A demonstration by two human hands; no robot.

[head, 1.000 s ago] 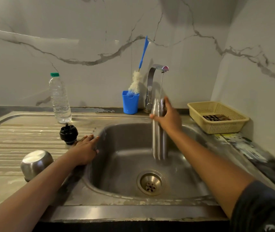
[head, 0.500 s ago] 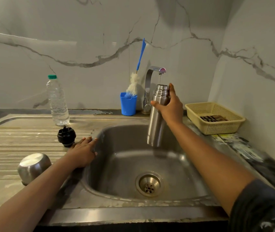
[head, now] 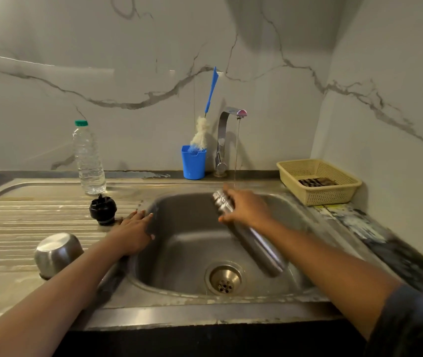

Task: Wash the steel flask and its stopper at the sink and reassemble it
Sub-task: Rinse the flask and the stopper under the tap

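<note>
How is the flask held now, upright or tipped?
Tipped: the right hand holds the steel flask slanted over the sink, neck high, base low near the drain.

One cam only, head-worn, wide-angle. It looks fwd and down across the sink (head: 205, 302) from its front edge, close in. Both forearms run in from the bottom corners, left hand (head: 134, 233) on the basin rim, right hand (head: 246, 208) w/ the steel flask (head: 259, 248) near centre. Tap (head: 223, 140) sits straight ahead, marble wall (head: 128, 47) fills the top half.

Tilted steel flask (head: 259, 247); black stopper (head: 103, 209) apart
</note>
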